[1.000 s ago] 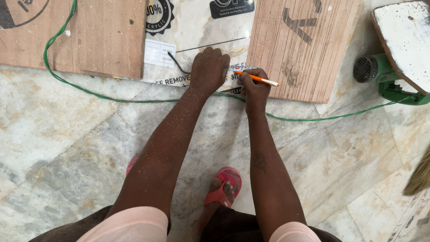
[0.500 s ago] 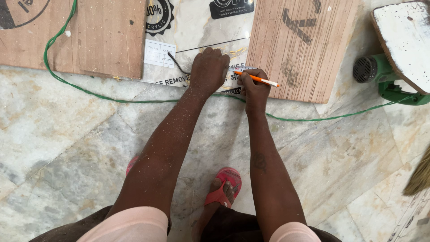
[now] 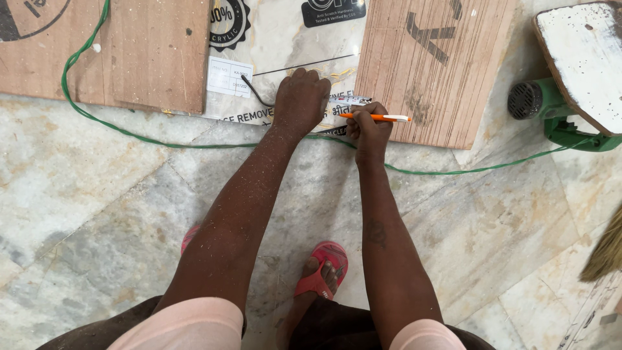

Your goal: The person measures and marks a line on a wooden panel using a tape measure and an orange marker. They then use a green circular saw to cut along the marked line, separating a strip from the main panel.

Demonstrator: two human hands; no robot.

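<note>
right hand (image 3: 369, 133) gripping pen (image 3: 379, 118), left hand (image 3: 300, 100) flat beside

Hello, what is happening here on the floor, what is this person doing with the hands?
A person crouches over a clear acrylic sheet lying on the marble floor between two plywood boards. The left hand presses flat on the sheet. The right hand holds an orange and white pen at the sheet's lower edge, beside the right plywood board. A green cable runs across the floor to a green power tool.
</note>
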